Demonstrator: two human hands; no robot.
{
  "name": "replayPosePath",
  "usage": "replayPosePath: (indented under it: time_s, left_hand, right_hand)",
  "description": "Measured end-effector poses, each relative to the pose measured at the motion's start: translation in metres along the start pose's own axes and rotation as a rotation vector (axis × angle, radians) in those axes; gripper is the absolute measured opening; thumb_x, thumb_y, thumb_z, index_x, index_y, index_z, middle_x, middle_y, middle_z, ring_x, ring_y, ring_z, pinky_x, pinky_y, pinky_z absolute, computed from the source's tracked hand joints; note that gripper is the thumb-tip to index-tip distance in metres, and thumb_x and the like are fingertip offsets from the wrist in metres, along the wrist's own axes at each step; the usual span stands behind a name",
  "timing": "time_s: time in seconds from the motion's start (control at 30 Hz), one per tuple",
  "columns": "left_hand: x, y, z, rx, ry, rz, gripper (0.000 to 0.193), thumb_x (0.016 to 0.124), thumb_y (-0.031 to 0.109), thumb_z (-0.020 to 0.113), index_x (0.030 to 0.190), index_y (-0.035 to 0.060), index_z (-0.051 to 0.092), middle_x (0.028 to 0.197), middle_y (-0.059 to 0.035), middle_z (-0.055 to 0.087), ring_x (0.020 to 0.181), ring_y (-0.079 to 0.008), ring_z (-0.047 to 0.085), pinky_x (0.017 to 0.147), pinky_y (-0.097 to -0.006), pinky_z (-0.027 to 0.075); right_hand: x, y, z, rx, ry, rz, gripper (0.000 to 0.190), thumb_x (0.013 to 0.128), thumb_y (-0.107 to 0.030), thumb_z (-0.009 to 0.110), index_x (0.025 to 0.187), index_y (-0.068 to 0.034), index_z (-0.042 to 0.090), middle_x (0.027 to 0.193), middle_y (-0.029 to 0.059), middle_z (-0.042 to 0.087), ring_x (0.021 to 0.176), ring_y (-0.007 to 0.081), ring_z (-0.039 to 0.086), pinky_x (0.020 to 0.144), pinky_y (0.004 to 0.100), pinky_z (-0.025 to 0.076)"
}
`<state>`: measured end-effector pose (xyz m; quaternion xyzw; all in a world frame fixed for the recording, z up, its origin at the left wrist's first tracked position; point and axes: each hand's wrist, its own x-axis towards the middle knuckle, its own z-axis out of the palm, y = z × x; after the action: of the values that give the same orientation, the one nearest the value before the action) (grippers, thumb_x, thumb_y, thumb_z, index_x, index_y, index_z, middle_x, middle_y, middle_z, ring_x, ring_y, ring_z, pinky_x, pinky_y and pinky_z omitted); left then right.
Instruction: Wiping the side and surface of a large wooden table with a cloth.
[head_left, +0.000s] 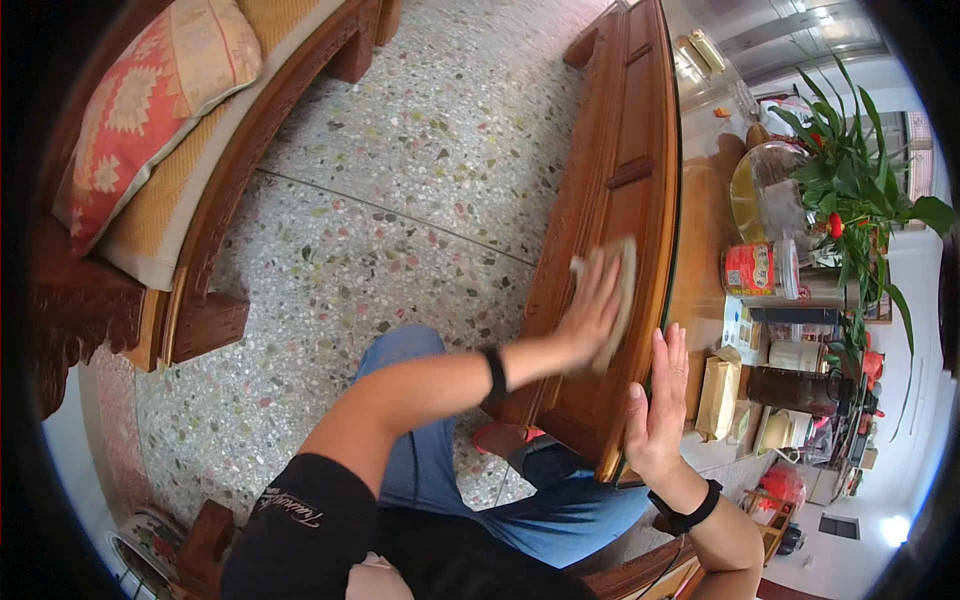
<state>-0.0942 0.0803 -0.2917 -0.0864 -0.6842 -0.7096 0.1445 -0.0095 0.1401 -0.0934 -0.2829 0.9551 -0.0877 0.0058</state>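
Observation:
My left hand (592, 311) presses a pale cloth (624, 300) flat against the carved side panel (637, 180) of a dark wooden table. Both hand and cloth are blurred, and the thumb is hidden. My right hand (660, 409) is spread with straight fingers against the table's edge, at the rim of its glass top (694, 217), and holds nothing. A black band circles each wrist.
Across the terrazzo floor (420, 187) stands a carved wooden bench (281, 127) with a patterned cushion (161, 105). On the tabletop are a red-labelled plastic jar (757, 268), a gold packet (718, 394), a dark jug (791, 390) and a leafy plant (847, 172). My denim-covered knees are beside the table.

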Motion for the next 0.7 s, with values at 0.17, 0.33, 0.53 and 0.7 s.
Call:
replayPosePath:
  time_s: [0.17,0.33,0.53,0.7]
  left_hand:
    - [-0.107,0.065,-0.006,0.011,-0.045,-0.142,0.058,0.094,0.019,0.036,0.145,0.0033,0.014,0.151,-0.0206,0.000,0.140,-0.0380,0.000,0.113,-0.0449,0.005]
    - [0.029,0.031,-0.001,0.042,0.176,0.045,0.048,0.097,0.022,0.029,0.143,0.0063,0.026,0.149,-0.0201,0.017,0.139,-0.0355,0.009,0.114,-0.0434,0.009]
    - [0.139,-0.008,-0.009,-0.048,0.147,-0.046,0.049,0.099,0.029,0.026,0.144,0.0108,0.022,0.149,-0.0182,0.016,0.139,-0.0330,0.009,0.114,-0.0421,0.008]
    - [0.000,0.025,0.000,0.016,0.148,0.165,0.051,0.097,0.022,0.029,0.143,0.0026,0.021,0.149,-0.0203,0.013,0.140,-0.0354,0.005,0.114,-0.0453,0.006]
  right_hand:
    - [-0.002,-0.004,0.000,0.041,0.014,-0.007,0.055,0.092,-0.019,0.042,0.139,0.003,0.027,0.145,0.0288,0.022,0.136,0.0433,0.017,0.110,0.0494,0.013]
    - [-0.002,-0.007,0.001,0.031,0.002,-0.022,0.054,0.092,-0.019,0.041,0.140,0.003,0.027,0.145,0.0291,0.021,0.136,0.0434,0.017,0.110,0.0494,0.012]
    - [-0.003,-0.005,0.002,0.014,-0.013,-0.011,0.054,0.093,-0.019,0.041,0.140,0.001,0.027,0.145,0.0288,0.020,0.137,0.0429,0.016,0.110,0.0492,0.011]
    - [-0.001,-0.004,0.001,0.003,-0.020,-0.014,0.053,0.092,-0.019,0.042,0.140,0.000,0.029,0.146,0.0287,0.019,0.137,0.0426,0.015,0.110,0.0491,0.011]
